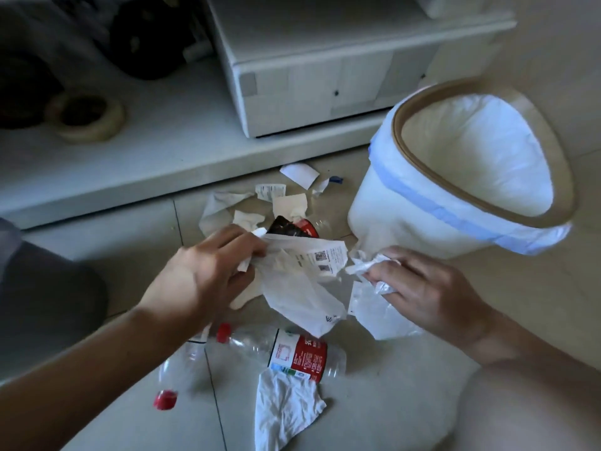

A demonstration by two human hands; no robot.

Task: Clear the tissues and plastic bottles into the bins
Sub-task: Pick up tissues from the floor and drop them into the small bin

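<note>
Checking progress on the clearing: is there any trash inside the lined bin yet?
No. The bin shows only its bare white liner inside, while tissues and a plastic bottle lie on the floor.

Left hand (pixel 208 271) and right hand (pixel 426 288) both curled, gripping.

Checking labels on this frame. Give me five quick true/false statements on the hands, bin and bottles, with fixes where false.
1. The left hand grips paper scraps. True.
2. The right hand is empty. False: it holds a crumpled tissue.
3. The bin has a white liner. True.
4. A bottle already lies inside the bin. False: the red-labelled bottle lies on the floor.
5. Its cap is blue. False: red.
</note>
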